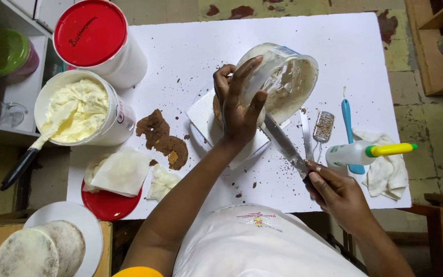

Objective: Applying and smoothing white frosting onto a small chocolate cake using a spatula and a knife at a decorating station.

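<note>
My left hand (238, 100) grips a clear plastic tub (283, 77) and holds it tilted on its side above a white square board (206, 120). A brown cake under the hand is mostly hidden. My right hand (334, 191) holds the handle of a long metal spatula knife (282, 139), whose blade reaches up into the tub's open mouth. The tub's inside is smeared with pale cream.
A white bucket of cream (80, 110) with a black-handled tool stands at left, a red-lidded tub (96, 36) behind it. Cake crumbs (162, 138), a red lid with paper (111, 197), a small grater (324, 125), a blue-handled tool (347, 118), a squeeze bottle (365, 152) and a cloth (385, 164) lie around.
</note>
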